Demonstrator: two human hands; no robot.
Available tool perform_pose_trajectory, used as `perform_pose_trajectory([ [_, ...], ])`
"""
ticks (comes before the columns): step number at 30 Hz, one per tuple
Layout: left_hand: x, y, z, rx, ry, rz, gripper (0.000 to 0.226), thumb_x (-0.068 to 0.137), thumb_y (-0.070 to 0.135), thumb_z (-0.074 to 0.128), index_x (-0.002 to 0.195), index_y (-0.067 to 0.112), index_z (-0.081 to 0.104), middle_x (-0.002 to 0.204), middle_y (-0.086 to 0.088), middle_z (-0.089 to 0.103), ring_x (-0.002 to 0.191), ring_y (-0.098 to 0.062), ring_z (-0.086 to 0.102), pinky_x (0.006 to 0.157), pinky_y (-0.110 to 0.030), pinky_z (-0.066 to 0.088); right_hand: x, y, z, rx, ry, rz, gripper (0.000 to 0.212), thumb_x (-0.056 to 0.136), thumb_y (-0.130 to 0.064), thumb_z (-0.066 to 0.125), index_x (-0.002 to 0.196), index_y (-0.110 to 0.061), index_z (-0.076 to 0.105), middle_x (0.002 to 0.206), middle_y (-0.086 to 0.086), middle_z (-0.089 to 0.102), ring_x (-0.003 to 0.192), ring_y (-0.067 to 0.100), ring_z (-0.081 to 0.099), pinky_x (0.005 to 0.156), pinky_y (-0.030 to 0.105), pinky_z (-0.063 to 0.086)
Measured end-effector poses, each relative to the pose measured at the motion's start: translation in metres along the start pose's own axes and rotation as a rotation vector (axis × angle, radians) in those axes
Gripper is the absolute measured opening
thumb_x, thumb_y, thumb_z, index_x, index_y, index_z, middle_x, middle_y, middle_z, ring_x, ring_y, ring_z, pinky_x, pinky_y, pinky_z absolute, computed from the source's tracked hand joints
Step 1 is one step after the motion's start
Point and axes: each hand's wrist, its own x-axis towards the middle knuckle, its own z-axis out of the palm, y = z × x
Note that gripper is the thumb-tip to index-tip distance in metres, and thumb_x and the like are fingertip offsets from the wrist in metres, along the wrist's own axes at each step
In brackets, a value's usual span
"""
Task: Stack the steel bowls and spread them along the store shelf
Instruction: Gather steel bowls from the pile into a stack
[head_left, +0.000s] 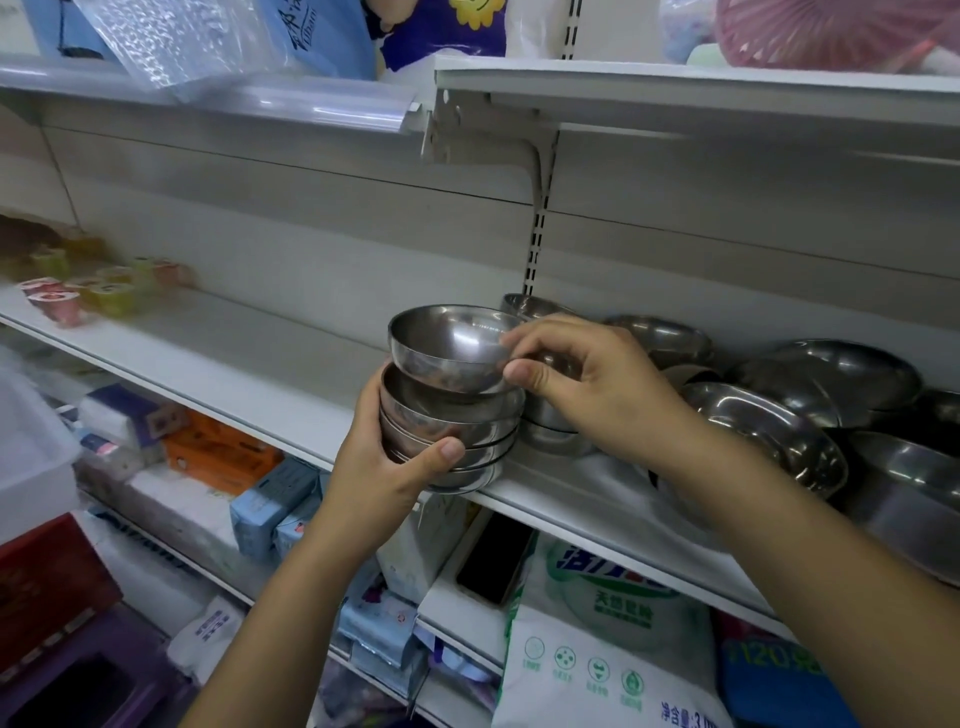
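The left hand (387, 475) wraps thumb and fingers round a nested stack of small round steel bowls (447, 436) at the near edge of the white store shelf (249, 374). The right hand (587, 387) pinches the rim of the topmost shiny steel bowl (447, 348) — tilted on the stack. More steel bowls (779, 410) crowd the shelf to the right — small jelly cups (78, 291) sit far left.

Left on shelf (234, 358): small cups (62, 301) smeared by blur. Behind stack of bowls (447, 421): fingers of left hand (379, 478) out of sight. Cannot count nested rims. Right edge: large bowl (914, 493) cut off. Behind right hand (608, 389): rim of top bowl (447, 353) partly covered, more small bowls (550, 436) half hidden.
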Motion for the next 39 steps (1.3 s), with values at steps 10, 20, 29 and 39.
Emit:
perform_pose_trajectory([
  [10,0.0,0.0,0.0,0.007,0.019,-0.017,0.112,0.052,0.09,0.069,0.141,0.028,0.043,0.124,0.009,0.065,0.109,-0.001,0.066,0.085,-0.021,0.057,-0.016,0.001,0.01,-0.047,-0.038,0.015,0.014,0.088,-0.031,0.074,0.094,-0.019,0.079,0.111,-0.008,0.075,0.108,-0.004,0.064,0.093,0.008,0.043],
  [20,0.002,0.009,0.006,-0.023,0.039,0.031,0.111,0.053,0.076,0.08,0.146,0.033,0.039,0.128,0.022,0.063,0.117,-0.001,0.063,0.087,-0.018,0.055,-0.02,0.001,0.009,-0.106,-0.075,0.044,0.028,0.088,-0.036,0.074,0.114,-0.026,0.077,0.134,-0.01,0.067,0.127,-0.005,0.054,0.11,0.015,0.038],
  [29,-0.003,0.006,0.018,-0.049,0.124,0.026,0.088,0.067,0.054,0.08,0.144,0.03,0.044,0.131,0.006,0.064,0.118,-0.014,0.065,0.096,-0.043,0.057,-0.028,0.0,0.005,-0.138,-0.084,0.024,0.04,0.088,-0.042,0.069,0.124,-0.026,0.072,0.139,-0.009,0.063,0.132,0.0,0.053,0.115,0.026,0.039],
  [39,-0.013,0.01,0.031,-0.056,0.173,0.056,0.09,0.063,0.057,0.08,0.142,0.033,0.044,0.132,0.008,0.061,0.117,-0.01,0.064,0.089,-0.03,0.058,-0.054,-0.002,-0.018,-0.184,0.068,0.056,0.036,0.089,-0.031,0.074,0.123,-0.02,0.073,0.136,-0.009,0.064,0.129,0.001,0.054,0.106,0.002,0.031],
])
